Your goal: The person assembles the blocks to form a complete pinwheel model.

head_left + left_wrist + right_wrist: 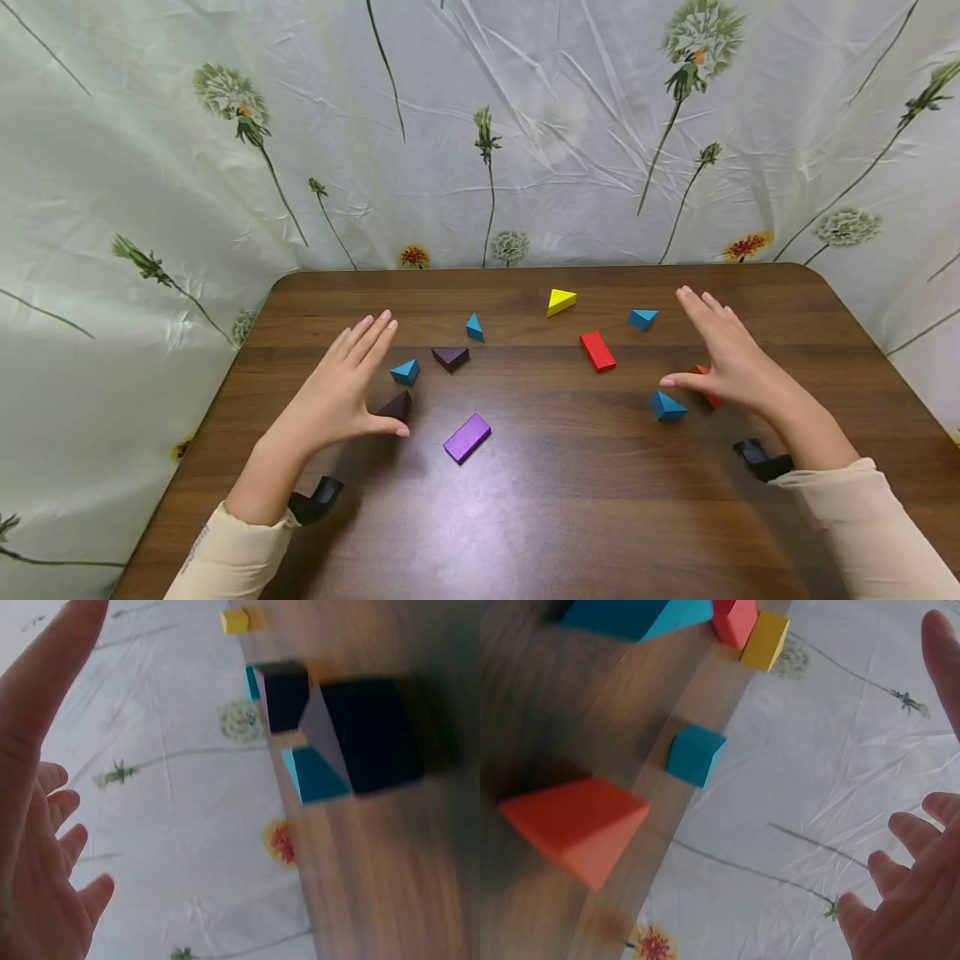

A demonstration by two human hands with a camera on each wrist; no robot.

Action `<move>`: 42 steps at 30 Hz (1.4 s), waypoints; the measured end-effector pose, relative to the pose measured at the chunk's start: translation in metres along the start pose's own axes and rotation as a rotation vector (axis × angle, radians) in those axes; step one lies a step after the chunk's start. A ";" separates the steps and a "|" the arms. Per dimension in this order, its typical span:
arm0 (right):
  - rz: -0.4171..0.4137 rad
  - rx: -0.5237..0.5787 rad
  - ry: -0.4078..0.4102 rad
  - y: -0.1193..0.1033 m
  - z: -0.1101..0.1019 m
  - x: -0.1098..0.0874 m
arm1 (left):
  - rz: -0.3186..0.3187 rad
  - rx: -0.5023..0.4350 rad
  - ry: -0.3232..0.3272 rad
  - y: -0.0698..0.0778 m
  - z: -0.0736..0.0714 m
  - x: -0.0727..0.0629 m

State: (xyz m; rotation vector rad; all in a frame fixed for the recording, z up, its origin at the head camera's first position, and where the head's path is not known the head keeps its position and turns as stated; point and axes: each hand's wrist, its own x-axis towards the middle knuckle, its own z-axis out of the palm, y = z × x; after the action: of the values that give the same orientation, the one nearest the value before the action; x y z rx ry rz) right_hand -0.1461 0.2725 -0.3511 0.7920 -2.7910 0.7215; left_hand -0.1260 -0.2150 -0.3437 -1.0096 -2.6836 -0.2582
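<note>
My left hand [336, 396] hovers over the table's left side with straight fingers and the thumb spread, holding nothing. Below its thumb lies a dark triangular block [397, 407]; a blue triangular block [406, 372] and another dark triangle [451, 358] are just beyond. A purple rectangular block [467, 438] lies right of that thumb. On the other side my right hand [731, 362] is raised likewise, spread and holding nothing. It partly hides a red-orange triangular block [577, 825]. Near its thumb sits a blue triangular block [667, 406].
Farther back on the wooden table [555, 517] are a small blue triangle [475, 327], a yellow triangle [560, 302], a red rectangular block [597, 352] and another blue triangle [642, 319]. A flower-printed sheet [420, 183] hangs behind the table. Each wrist carries a black device.
</note>
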 end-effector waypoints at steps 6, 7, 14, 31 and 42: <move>-0.010 0.147 -0.039 -0.007 0.008 0.006 | 0.028 -0.130 -0.030 0.017 0.007 0.002; -0.008 0.161 -0.051 -0.008 0.010 0.007 | 0.025 -0.144 -0.043 0.020 0.009 0.002; 0.075 0.228 -0.141 -0.016 0.021 0.015 | 0.020 -0.250 -0.096 0.036 0.026 0.001; 0.179 0.258 -0.218 -0.019 0.058 0.035 | 0.005 -0.369 -0.236 0.051 0.067 0.000; 0.293 0.272 -0.174 -0.022 0.081 0.038 | -0.043 -0.399 -0.269 0.055 0.077 -0.001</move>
State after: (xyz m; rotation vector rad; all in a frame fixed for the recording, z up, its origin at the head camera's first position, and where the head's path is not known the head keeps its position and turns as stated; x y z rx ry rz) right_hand -0.1681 0.1990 -0.4025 0.5084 -3.0454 1.1532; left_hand -0.1029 -0.1553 -0.4126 -1.1663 -2.9688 -0.7392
